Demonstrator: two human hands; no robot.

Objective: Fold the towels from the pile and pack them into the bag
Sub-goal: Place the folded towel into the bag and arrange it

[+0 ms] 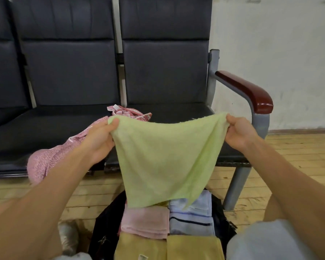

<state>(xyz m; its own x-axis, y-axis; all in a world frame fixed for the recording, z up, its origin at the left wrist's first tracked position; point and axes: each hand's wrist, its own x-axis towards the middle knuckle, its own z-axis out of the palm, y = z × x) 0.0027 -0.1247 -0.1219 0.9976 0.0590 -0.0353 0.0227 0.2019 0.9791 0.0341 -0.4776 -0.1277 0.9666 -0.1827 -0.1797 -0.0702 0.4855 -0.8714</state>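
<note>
A light green towel (167, 154) hangs spread in the air between my hands. My left hand (101, 137) pinches its upper left corner and my right hand (238, 132) pinches its upper right corner. Its lower tip dangles over the open black bag (105, 228) on the floor below. Inside the bag lie folded towels: a pink one (144, 222), a pale blue striped one (191, 216) and two yellow ones (193, 248). A pink patterned towel (51, 160) lies crumpled on the seat behind my left arm.
A row of dark padded chairs (68, 72) stands in front, with a red-brown armrest (250, 91) and grey metal leg (236, 184) at the right. Wooden floor (293, 158) and a white wall (280, 53) lie to the right.
</note>
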